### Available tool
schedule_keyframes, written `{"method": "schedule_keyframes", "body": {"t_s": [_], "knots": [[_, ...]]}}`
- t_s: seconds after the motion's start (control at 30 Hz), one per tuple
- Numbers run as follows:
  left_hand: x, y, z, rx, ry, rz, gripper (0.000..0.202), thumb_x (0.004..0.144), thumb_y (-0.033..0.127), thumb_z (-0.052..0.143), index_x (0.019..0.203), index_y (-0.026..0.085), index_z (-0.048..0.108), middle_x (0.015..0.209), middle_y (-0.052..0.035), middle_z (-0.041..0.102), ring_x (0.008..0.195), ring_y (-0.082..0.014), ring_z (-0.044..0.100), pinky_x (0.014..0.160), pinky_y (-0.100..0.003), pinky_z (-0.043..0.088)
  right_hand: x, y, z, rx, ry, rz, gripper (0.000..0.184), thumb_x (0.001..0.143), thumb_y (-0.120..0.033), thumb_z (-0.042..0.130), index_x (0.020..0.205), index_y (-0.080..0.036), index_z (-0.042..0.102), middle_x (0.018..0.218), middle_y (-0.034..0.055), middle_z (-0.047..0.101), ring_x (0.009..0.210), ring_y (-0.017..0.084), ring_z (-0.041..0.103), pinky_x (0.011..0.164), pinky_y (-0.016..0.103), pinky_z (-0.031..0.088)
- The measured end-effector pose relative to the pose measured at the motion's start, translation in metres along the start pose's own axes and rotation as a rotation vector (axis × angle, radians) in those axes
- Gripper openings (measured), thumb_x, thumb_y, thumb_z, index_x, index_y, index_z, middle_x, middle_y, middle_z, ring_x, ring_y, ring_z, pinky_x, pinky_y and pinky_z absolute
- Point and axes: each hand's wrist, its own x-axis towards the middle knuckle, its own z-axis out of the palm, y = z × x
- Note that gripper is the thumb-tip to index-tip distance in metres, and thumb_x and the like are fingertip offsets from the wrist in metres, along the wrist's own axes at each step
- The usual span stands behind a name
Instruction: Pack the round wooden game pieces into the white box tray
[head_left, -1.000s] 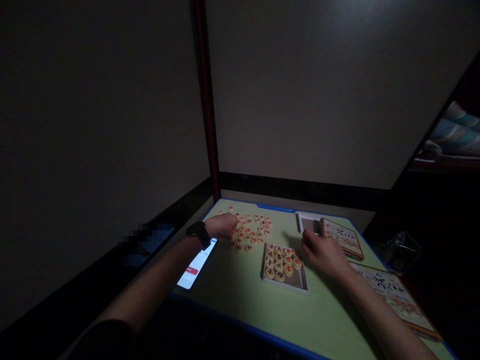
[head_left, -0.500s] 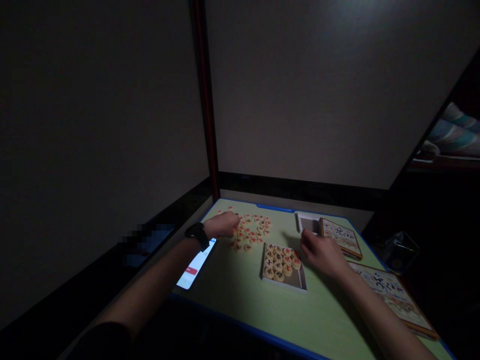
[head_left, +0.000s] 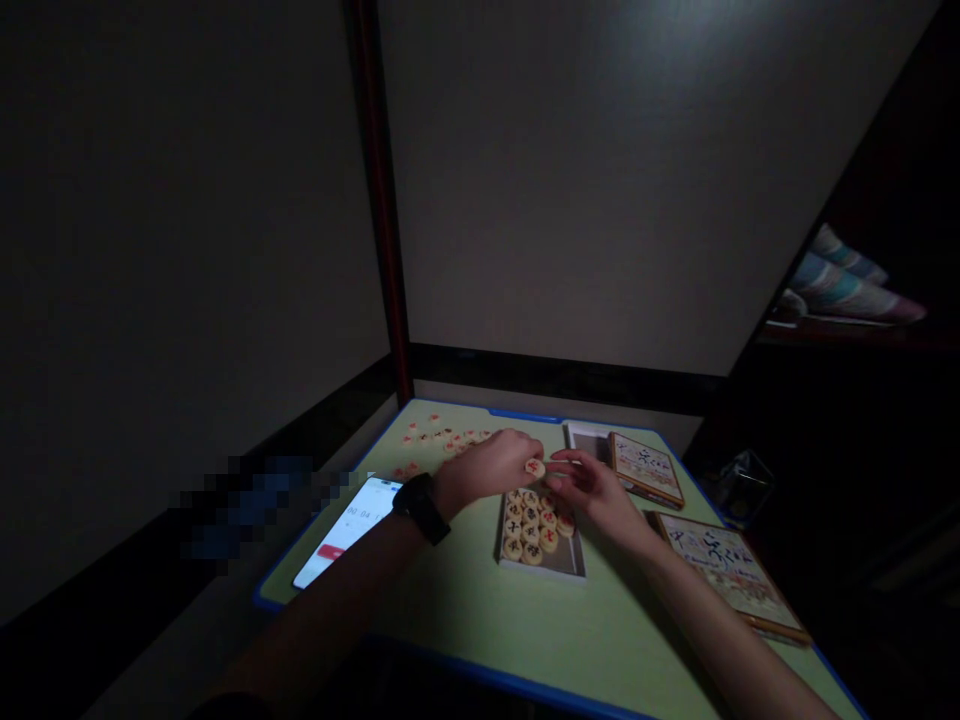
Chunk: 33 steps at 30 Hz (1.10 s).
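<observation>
A round Chinese chess piece (head_left: 535,467) with a red character is pinched in my left hand (head_left: 501,462), above the far side of a shallow box (head_left: 568,567). Beside it, my right hand (head_left: 596,495) has its fingers apart, the tips close to the piece; whether they touch it I cannot tell. Inside the box, rows of chess pieces (head_left: 531,533) lie face up, some with black and some with red characters. Loose chess pieces (head_left: 448,438) are scattered on the table behind my left hand, which hides part of them.
A lit phone (head_left: 349,530) lies at the table's left, under my left forearm. Another shallow box (head_left: 585,437) stands at the back right beside a lettered box lid (head_left: 646,468). A second lettered lid (head_left: 724,570) lies along the right edge of the green table (head_left: 480,620).
My left hand has come right from the scattered pieces, carrying a chess piece. My right hand has opened its fingers and moved left toward it. The view has shifted slightly.
</observation>
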Motion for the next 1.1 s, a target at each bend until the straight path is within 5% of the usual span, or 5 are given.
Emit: {"method": "schedule_keyframes", "body": {"t_s": [0.2, 0.67, 1.1], "knots": [[0.011, 0.008, 0.018, -0.106, 0.087, 0.069, 0.015, 0.085, 0.016, 0.059, 0.094, 0.016, 0.07, 0.094, -0.0088, 0.071, 0.088, -0.0197, 0.065, 0.08, -0.027, 0.047, 0.004, 0.008, -0.009, 0.058, -0.036, -0.042, 0.046, 0.065, -0.041, 0.082, 0.1, -0.021, 0.061, 0.091, 0.0063, 0.074, 0.081, 0.021, 0.07, 0.071, 0.034, 0.057], [0.001, 0.004, 0.043, -0.419, 0.42, -0.11, 0.015, 0.078, 0.011, 0.066, 0.087, 0.019, 0.074, 0.09, -0.0045, 0.069, 0.086, -0.0175, 0.063, 0.08, -0.028, 0.049, 0.01, 0.013, -0.021, -0.029, 0.028, -0.027, 0.047, 0.063, -0.049, 0.081, 0.094, -0.016, 0.073, 0.087, 0.0092, 0.075, 0.077, 0.021, 0.069, 0.075, 0.038, 0.058], [-0.009, -0.004, 0.066, -0.628, 0.385, -0.273, 0.022, 0.069, 0.006, 0.069, 0.087, 0.017, 0.072, 0.087, -0.0021, 0.071, 0.076, -0.0142, 0.064, 0.072, -0.025, 0.051, 0.005, 0.004, -0.017, -0.207, 0.061, -0.083, 0.044, 0.068, -0.052, 0.077, 0.093, -0.018, 0.069, 0.079, 0.0046, 0.069, 0.069, 0.016, 0.063, 0.062, 0.028, 0.052]]}}
